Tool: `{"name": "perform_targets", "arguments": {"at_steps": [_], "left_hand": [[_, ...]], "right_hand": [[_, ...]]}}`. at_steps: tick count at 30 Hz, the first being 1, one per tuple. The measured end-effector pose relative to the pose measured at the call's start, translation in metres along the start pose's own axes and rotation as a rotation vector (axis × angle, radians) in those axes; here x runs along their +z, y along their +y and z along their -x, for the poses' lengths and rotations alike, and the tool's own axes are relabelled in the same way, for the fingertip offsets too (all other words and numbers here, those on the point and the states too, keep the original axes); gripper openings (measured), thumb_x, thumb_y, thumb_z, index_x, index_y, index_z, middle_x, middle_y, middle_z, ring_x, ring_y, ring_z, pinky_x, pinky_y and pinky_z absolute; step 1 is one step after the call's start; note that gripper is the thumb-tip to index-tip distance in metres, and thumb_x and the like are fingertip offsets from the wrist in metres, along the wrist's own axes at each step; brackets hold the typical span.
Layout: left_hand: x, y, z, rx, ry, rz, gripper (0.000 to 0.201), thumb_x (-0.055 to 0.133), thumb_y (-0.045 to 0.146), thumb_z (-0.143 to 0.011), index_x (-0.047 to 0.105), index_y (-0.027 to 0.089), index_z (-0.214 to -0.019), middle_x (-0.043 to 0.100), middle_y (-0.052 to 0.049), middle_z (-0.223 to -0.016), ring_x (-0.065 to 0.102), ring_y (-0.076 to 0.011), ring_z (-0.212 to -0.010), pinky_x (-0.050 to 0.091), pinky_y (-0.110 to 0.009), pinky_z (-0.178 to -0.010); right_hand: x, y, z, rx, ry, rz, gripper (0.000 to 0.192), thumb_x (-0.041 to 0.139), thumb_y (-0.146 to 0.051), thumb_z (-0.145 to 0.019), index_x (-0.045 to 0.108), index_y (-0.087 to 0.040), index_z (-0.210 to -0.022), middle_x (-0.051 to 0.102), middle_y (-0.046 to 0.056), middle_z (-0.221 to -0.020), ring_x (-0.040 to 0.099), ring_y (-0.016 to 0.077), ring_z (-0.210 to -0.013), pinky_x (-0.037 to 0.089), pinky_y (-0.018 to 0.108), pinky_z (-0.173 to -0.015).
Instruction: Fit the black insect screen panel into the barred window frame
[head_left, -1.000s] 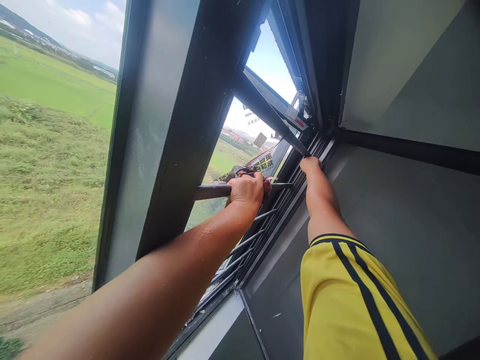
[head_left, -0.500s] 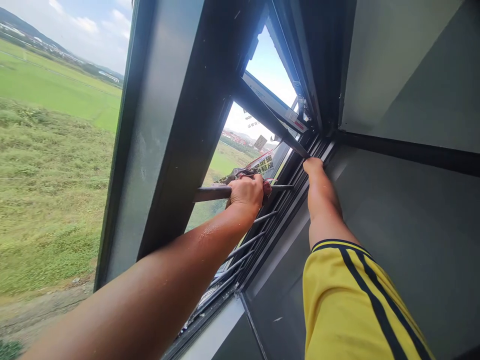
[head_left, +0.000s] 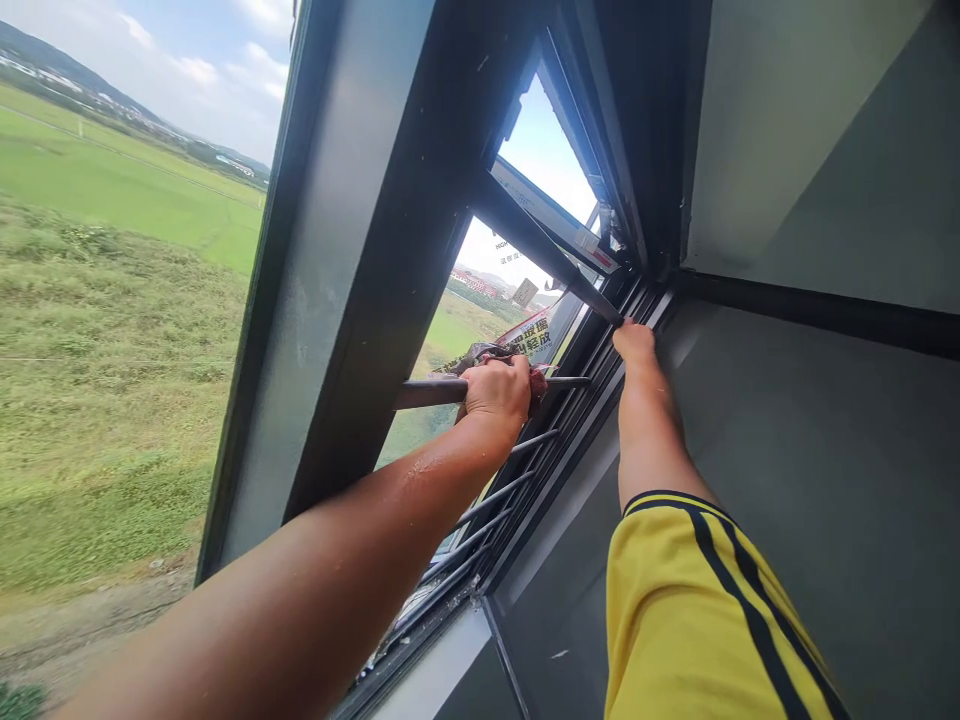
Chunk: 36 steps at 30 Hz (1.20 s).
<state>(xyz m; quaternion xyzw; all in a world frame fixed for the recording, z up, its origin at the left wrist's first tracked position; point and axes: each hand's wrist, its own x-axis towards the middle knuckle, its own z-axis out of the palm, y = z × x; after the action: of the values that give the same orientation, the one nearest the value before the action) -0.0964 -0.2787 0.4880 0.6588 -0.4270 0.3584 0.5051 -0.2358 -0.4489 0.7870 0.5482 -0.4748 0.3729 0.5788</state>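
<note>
My left hand (head_left: 495, 388) is closed around a dark horizontal bar (head_left: 427, 392) of the window guard, with a reddish rag (head_left: 537, 381) bunched under its fingers. My right hand (head_left: 634, 340) reaches up to the dark window frame (head_left: 600, 375) near the upper corner, fingertips pressed into the frame channel; I cannot tell whether it grips anything. The opened sash (head_left: 551, 215) tilts outward above both hands, with a printed sticker (head_left: 529, 335) on its glass.
A wide dark mullion (head_left: 352, 250) stands left of the opening. Several thin guard bars (head_left: 495, 490) run below my left hand. A grey wall (head_left: 825, 450) fills the right side. Outside lie green fields (head_left: 97, 330) far below.
The view has shifted slightly to the right. Both hands stay where they were on the bar and the frame.
</note>
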Motion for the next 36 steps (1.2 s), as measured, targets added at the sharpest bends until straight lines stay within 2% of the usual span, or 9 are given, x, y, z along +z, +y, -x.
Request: {"name": "perform_targets", "arguments": {"at_steps": [4,9,14,19,24,28,32,34,36], "left_hand": [[0.002,-0.001,0.000,0.003,0.020,-0.016,0.037,0.063,0.035,-0.080,0.049,0.012,-0.105,0.060,-0.018,-0.093,0.062,-0.0337,-0.083,0.048,-0.047,-0.070],[0.002,-0.002,0.000,0.017,0.038,-0.040,0.037,0.059,0.039,-0.083,0.049,0.012,-0.106,0.060,-0.017,-0.090,0.062,-0.0319,-0.080,0.049,-0.044,-0.068],[-0.002,-0.002,0.002,0.002,0.022,-0.039,0.037,0.057,0.042,-0.085,0.049,0.013,-0.106,0.060,-0.016,-0.091,0.063,-0.0305,-0.081,0.049,-0.042,-0.069],[-0.003,-0.001,0.002,-0.005,0.007,-0.042,0.043,0.061,0.045,-0.082,0.048,0.012,-0.107,0.059,-0.017,-0.093,0.062,-0.0314,-0.082,0.049,-0.043,-0.070],[-0.004,-0.001,0.003,-0.018,0.005,-0.060,0.040,0.062,0.041,-0.081,0.049,0.013,-0.107,0.059,-0.016,-0.094,0.063,-0.0331,-0.084,0.049,-0.044,-0.071],[-0.004,-0.002,0.004,-0.011,0.015,-0.074,0.040,0.060,0.040,-0.082,0.048,0.013,-0.108,0.059,-0.016,-0.094,0.063,-0.0342,-0.084,0.050,-0.046,-0.072],[-0.004,-0.002,0.004,-0.003,0.002,-0.076,0.037,0.060,0.036,-0.082,0.049,0.013,-0.108,0.060,-0.016,-0.094,0.063,-0.0337,-0.084,0.050,-0.045,-0.071],[-0.003,-0.003,0.004,-0.004,0.010,-0.067,0.038,0.061,0.037,-0.081,0.049,0.013,-0.108,0.060,-0.015,-0.094,0.063,-0.0331,-0.082,0.050,-0.044,-0.069],[0.000,-0.003,0.003,0.000,0.028,-0.066,0.039,0.062,0.039,-0.080,0.050,0.014,-0.107,0.060,-0.015,-0.093,0.064,-0.0331,-0.082,0.050,-0.044,-0.069]], "right_hand": [[0.007,-0.005,0.013,0.043,0.081,-0.040,0.045,0.025,-0.010,-0.094,0.063,-0.003,-0.118,0.057,0.027,-0.116,0.064,0.0299,-0.103,0.048,0.037,-0.084],[0.016,-0.015,0.026,0.142,0.181,-0.168,0.045,0.023,-0.014,-0.097,0.063,-0.005,-0.115,0.057,0.024,-0.112,0.062,0.0309,-0.103,0.050,0.038,-0.081],[0.017,-0.020,0.026,0.217,0.251,-0.280,0.044,0.022,-0.011,-0.097,0.061,-0.004,-0.115,0.058,0.023,-0.113,0.057,0.0300,-0.111,0.048,0.038,-0.089],[0.015,-0.018,0.028,0.175,0.239,-0.284,0.044,0.021,-0.010,-0.097,0.061,-0.005,-0.115,0.058,0.023,-0.115,0.056,0.0281,-0.112,0.042,0.038,-0.095],[0.009,-0.008,0.037,0.156,0.181,-0.319,0.043,0.022,-0.011,-0.097,0.059,-0.008,-0.119,0.059,0.018,-0.119,0.057,0.0238,-0.109,0.042,0.030,-0.092],[0.003,-0.007,0.042,0.082,0.145,-0.381,0.042,0.025,-0.012,-0.098,0.061,-0.012,-0.119,0.061,0.015,-0.117,0.058,0.0218,-0.105,0.043,0.029,-0.090],[-0.012,-0.020,0.063,0.196,0.185,-0.565,0.040,0.030,-0.010,-0.094,0.065,-0.013,-0.113,0.061,0.014,-0.114,0.058,0.0210,-0.104,0.043,0.030,-0.090],[-0.023,-0.033,0.087,0.251,0.282,-0.741,0.035,0.037,-0.012,-0.091,0.069,-0.013,-0.104,0.061,0.014,-0.112,0.056,0.0210,-0.107,0.043,0.029,-0.092],[-0.035,-0.052,0.117,0.198,0.367,-1.009,0.027,0.045,-0.017,-0.087,0.071,-0.014,-0.095,0.063,0.012,-0.109,0.057,0.0196,-0.104,0.043,0.028,-0.092]]}}
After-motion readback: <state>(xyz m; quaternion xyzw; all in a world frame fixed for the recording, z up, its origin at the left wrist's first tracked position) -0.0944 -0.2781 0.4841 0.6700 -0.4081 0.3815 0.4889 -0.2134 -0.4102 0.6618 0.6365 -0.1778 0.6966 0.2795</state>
